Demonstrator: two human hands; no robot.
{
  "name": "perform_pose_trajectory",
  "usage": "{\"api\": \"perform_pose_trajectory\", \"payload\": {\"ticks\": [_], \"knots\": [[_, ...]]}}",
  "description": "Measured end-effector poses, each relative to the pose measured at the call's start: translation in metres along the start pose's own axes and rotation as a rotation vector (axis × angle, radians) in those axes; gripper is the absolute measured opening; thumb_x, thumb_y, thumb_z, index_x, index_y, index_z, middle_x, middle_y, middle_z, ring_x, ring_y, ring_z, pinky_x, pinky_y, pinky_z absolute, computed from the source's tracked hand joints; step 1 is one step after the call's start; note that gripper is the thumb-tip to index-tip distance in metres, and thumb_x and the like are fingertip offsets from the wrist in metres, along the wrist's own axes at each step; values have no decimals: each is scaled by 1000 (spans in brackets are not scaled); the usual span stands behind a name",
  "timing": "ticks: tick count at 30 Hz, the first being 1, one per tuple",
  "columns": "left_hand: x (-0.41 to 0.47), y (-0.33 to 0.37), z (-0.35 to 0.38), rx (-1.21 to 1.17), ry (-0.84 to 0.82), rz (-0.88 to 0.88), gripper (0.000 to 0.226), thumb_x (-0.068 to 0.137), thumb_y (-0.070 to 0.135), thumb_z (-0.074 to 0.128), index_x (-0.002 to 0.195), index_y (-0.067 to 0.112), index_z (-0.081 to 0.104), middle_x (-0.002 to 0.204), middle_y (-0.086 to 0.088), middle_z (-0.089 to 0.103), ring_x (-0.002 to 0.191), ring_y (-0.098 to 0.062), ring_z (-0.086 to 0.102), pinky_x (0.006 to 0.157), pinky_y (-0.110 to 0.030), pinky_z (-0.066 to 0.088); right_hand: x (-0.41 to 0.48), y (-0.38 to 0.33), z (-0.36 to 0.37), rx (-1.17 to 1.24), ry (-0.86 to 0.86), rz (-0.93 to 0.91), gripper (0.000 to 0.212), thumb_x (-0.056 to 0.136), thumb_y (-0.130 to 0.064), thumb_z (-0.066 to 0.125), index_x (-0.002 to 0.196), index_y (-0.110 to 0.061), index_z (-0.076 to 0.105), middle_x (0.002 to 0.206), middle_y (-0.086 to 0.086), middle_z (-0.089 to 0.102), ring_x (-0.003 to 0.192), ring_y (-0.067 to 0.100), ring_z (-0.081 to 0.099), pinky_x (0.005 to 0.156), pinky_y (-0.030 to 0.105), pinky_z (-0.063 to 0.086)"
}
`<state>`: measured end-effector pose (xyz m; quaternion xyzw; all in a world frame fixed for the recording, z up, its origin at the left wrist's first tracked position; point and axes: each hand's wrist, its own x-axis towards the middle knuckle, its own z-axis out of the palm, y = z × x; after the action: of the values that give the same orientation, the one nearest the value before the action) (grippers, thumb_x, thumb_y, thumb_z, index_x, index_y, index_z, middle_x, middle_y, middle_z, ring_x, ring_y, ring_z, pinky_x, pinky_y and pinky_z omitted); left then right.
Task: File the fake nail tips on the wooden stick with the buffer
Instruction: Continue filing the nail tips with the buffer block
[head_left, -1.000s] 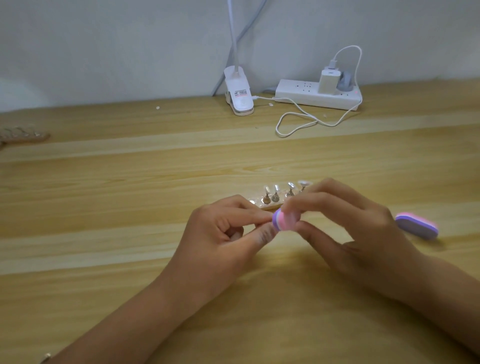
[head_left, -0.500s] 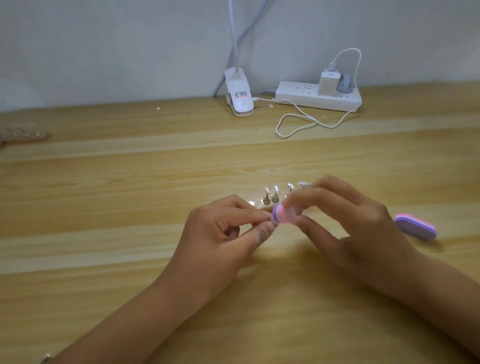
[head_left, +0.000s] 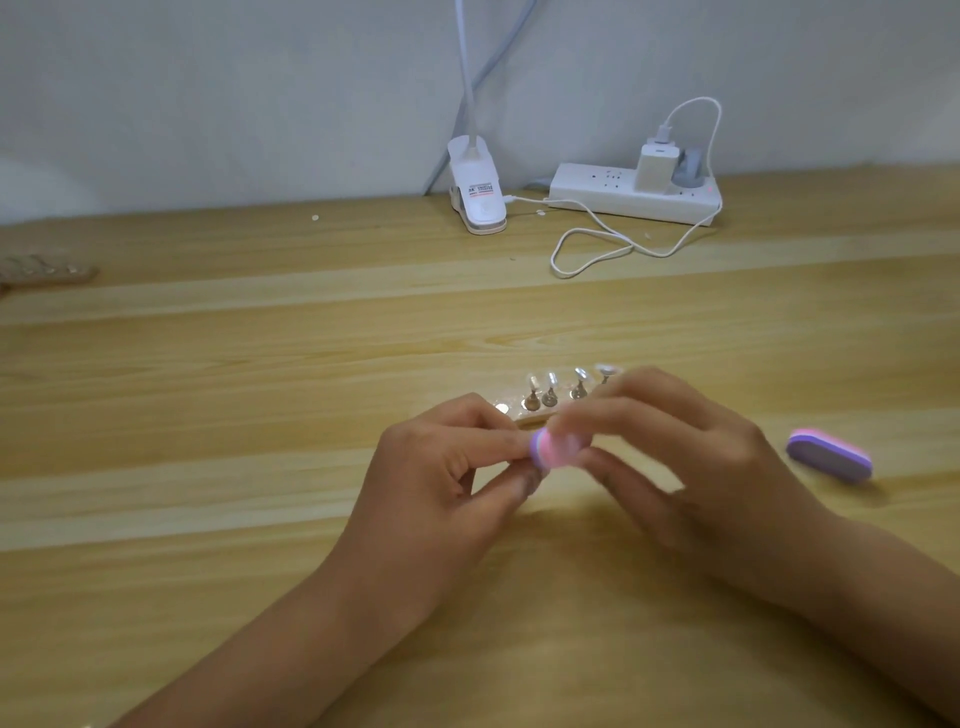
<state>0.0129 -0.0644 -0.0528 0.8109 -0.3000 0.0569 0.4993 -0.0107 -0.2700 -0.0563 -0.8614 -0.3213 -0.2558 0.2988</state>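
Buffer (head_left: 549, 451) dipped lower; right hand (head_left: 701, 467) pinches it

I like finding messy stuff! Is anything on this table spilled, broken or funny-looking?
Nothing is spilled or broken. Only small things: a few white specks dot the table near the clip lamp, the charger cable sprawls in a loose loop, and a spare buffer lies alone toward the table's right side.
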Motion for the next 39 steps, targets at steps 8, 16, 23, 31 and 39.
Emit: {"api": "perform_pose_trajectory", "payload": {"ticks": [8,16,23,31,39], "knots": [[1,0,0,-43,8,-2,18,80,17,73,92,28,80,76,7,66,47,4,39,51,-6,26,0,-2,1,-1,-1,-11,14,98,-7,60,104,-5,73,98,9,65,90,26,64,82,34,51],[1,-2,-3,-172,-9,-53,14,80,28,73,92,32,80,78,7,66,48,-2,31,49,-15,27,-2,-3,2,11,9,-37,14,96,-4,62,105,-4,73,99,9,65,92,24,64,84,34,52],[0,-1,-1,-232,-24,-61,15,81,33,71,93,30,80,81,-4,69,61,-40,52,50,-40,37,-3,-7,2,39,18,-69,16,97,-7,59,106,-4,72,102,8,65,94,22,63,87,30,51],[0,-2,1,-273,-20,-101,17,81,24,71,96,27,79,80,-6,70,69,-40,58,57,-50,44,-3,-7,3,63,2,-75,16,98,-6,58,107,-4,71,102,7,64,94,24,63,85,33,51],[1,-2,1,-275,-14,-90,15,83,29,70,94,28,79,79,-6,72,71,-35,61,59,-51,43,-4,-5,2,65,0,-64,14,97,-5,59,105,-4,70,101,8,64,93,26,64,84,34,51]]}}
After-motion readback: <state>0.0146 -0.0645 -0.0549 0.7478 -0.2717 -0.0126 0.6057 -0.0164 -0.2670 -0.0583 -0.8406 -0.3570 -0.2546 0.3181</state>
